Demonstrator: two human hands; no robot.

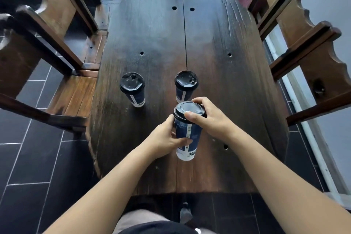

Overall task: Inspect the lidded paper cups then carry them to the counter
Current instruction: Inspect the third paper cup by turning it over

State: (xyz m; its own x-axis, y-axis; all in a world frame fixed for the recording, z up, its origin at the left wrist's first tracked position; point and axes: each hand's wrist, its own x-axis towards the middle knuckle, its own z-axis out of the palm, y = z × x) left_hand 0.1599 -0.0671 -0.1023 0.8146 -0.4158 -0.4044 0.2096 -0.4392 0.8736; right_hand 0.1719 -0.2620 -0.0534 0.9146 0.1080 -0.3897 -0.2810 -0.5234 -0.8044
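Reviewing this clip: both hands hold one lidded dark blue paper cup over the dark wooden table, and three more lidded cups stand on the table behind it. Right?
Not quite: the head view shows two lidded cups standing behind, one to the left and one to the right, not three. The rest holds: the left hand and right hand hold one lidded dark blue paper cup over the dark wooden table.

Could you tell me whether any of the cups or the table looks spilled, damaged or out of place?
Nothing stands out: all three cups keep black lids on, two upright on the table, one held in both hands, no spills visible.
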